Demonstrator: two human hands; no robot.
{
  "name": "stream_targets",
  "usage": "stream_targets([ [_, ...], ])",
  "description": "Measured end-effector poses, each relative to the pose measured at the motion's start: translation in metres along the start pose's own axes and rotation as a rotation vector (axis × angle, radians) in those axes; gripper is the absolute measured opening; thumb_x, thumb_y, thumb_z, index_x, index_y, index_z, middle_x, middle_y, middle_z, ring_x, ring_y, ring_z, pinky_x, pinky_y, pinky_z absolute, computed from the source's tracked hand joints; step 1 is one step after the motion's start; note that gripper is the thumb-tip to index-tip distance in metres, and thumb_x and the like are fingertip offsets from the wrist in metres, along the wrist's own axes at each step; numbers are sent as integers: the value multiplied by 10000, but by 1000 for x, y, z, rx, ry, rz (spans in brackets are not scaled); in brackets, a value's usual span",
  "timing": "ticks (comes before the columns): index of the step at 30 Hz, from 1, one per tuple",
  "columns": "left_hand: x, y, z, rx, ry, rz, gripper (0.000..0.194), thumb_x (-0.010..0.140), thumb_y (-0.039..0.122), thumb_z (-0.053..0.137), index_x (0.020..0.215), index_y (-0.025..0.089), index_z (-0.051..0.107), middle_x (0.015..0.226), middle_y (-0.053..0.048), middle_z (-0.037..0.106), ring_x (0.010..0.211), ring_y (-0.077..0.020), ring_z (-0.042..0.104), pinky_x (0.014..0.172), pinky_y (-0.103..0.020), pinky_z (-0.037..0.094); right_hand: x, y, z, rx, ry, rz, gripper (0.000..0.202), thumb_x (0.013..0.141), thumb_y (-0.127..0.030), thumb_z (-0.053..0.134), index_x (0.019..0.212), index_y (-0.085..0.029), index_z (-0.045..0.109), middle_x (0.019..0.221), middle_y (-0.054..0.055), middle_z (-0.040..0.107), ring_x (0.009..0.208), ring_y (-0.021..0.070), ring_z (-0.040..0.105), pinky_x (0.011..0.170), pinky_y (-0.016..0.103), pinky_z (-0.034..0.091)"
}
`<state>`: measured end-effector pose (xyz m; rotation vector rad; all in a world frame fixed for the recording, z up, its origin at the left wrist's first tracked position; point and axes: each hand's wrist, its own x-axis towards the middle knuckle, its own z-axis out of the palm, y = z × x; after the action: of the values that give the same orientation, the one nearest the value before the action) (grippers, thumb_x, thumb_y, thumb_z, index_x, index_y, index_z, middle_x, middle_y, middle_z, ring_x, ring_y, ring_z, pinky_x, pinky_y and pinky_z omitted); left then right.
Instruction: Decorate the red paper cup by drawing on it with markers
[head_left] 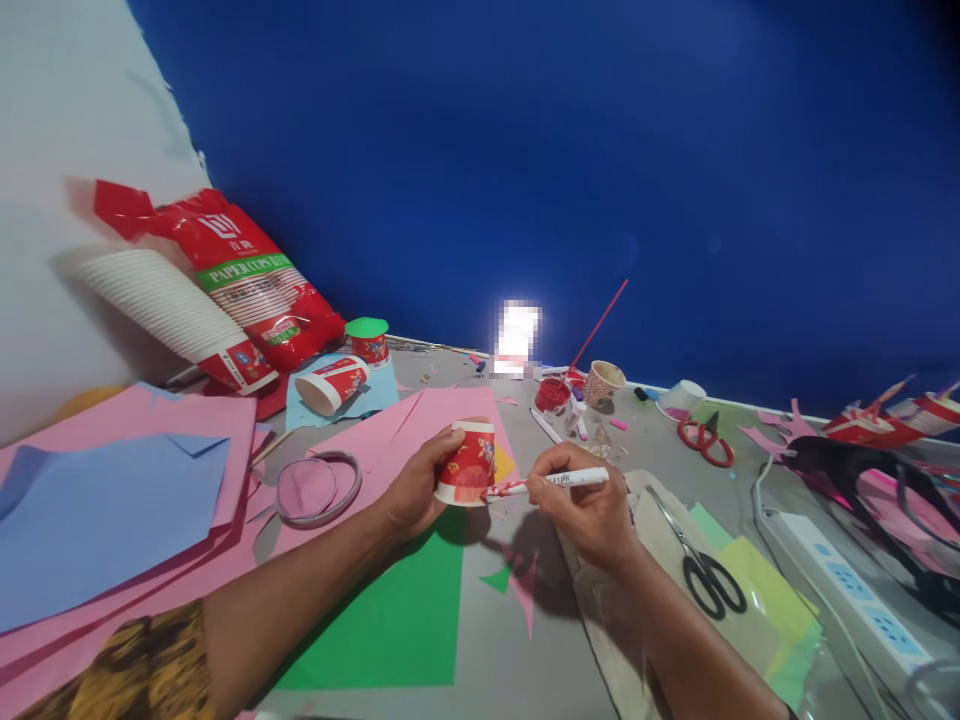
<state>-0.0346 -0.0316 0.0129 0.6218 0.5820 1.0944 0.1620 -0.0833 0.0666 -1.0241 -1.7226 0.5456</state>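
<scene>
My left hand (420,485) is wrapped round a red-and-white paper cup (471,455) printed with flowers, held upside down over the table. Between the fingers of my right hand (585,505) is a white acrylic marker (574,478), its red-stained tip touching the cup's white band near the lower rim. Part of that band carries pinkish-red colour. Beneath the cup lie a green paper sheet (397,620), pink paper (442,405) and small pink and green scraps (523,590).
Black-handled scissors (712,585) rest on a cloth at right, beside a white power strip (847,590). Red-handled scissors (705,442) lie farther back. Stacked paper cups (165,305) and a red cup bag (255,280) lean at back left. A grey tape ring (352,490) sits left.
</scene>
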Motion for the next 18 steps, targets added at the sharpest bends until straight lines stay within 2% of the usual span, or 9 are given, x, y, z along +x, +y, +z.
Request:
stream_targets([
  [3, -1, 1, 1, 0, -9, -14, 487, 810, 350, 801, 1234, 126, 718, 1006, -128, 800, 856, -272, 766, 771, -378, 630, 0, 0, 0, -13, 33, 1, 149, 836, -229, 673, 689, -212, 684, 622, 1, 684, 507, 127, 571, 508, 248, 446],
  [5, -1, 1, 0, -9, -7, -18, 465, 811, 344, 799, 1214, 126, 727, 984, -123, 800, 841, -266, 765, 753, -370, 630, -1, 1, 1, 19, 12, 14, 149, 829, -223, 678, 681, -211, 683, 610, -2, 679, 506, 126, 568, 500, 242, 441],
  [8, -1, -1, -1, -33, -16, -16, 425, 821, 317, 791, 1191, 115, 739, 1020, -131, 806, 918, -272, 773, 847, -376, 627, -3, 3, 0, 122, -20, 84, 149, 831, -238, 699, 686, -207, 686, 575, -8, 664, 486, 122, 556, 473, 232, 428],
  [11, 1, -1, -2, -62, -30, -25, 407, 846, 309, 768, 1197, 106, 737, 1086, -155, 809, 991, -302, 778, 904, -414, 626, -4, 12, -2, 281, 36, 173, 192, 866, -327, 740, 728, -199, 700, 573, -3, 667, 468, 120, 559, 456, 227, 437],
  [13, 2, 0, -3, -74, -28, -49, 399, 873, 312, 739, 1213, 103, 727, 1071, -164, 811, 948, -307, 789, 860, -429, 642, -4, 19, -2, 405, 94, 227, 251, 867, -402, 774, 743, -196, 699, 568, -5, 657, 461, 119, 561, 443, 221, 443],
  [18, 3, 5, -4, -66, 24, -183, 378, 968, 376, 623, 1206, 95, 708, 914, -161, 804, 730, -286, 782, 629, -419, 655, 4, 33, -1, 621, 252, 356, 349, 785, -492, 862, 744, -209, 662, 556, -34, 605, 446, 103, 524, 399, 194, 414],
])
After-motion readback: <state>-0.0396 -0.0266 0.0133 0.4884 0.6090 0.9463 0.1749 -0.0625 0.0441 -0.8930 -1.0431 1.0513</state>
